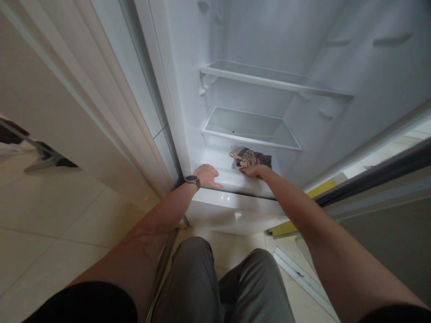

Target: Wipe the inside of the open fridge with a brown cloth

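A patterned brown and beige cloth (pixel 247 158) lies crumpled on the white floor of an open refrigerator (pixel 215 158). My right hand (pixel 253 169) presses down on this cloth and grips it, with some fingers spread over its front part. To the left, my left hand (pixel 206 175) rests on the front edge of the refrigerator floor, fingers stretched out and thumb apart, holding nothing. A watch (pixel 192 179) with a brown strap sits on my left wrist.
Above the cloth are a lower glass shelf (pixel 249 125) and an upper glass shelf (pixel 269 75). An open door (pixel 387 211) stands at the right, near a yellow object (pixel 284 229). A white strip (pixel 303 278) lies on the tiled floor (pixel 43 224).
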{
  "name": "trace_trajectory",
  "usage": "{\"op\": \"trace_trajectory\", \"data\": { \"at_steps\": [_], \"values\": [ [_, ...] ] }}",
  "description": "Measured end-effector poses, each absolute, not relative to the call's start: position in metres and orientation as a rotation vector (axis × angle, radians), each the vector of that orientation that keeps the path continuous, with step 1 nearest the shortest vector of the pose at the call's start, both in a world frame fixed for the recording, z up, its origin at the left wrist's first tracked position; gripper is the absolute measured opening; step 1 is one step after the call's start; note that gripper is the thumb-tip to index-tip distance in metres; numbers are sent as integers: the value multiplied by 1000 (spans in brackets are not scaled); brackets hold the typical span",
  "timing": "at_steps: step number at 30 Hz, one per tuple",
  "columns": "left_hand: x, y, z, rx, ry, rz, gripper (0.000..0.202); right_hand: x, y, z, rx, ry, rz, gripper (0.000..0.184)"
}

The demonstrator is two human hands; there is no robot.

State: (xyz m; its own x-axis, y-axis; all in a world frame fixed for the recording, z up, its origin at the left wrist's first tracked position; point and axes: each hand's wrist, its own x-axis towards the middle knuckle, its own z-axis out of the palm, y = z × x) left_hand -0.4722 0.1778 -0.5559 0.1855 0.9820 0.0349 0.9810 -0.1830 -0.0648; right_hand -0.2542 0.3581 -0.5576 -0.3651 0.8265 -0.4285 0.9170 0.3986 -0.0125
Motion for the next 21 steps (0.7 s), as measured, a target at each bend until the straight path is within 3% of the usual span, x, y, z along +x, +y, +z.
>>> {"op": "trace_trajectory", "data": {
  "at_steps": [21],
  "values": [
    [-472,177,-554,-2374,-1976,29,64,-260,369,-557,1486,2284,-370,88]
  ]
}}
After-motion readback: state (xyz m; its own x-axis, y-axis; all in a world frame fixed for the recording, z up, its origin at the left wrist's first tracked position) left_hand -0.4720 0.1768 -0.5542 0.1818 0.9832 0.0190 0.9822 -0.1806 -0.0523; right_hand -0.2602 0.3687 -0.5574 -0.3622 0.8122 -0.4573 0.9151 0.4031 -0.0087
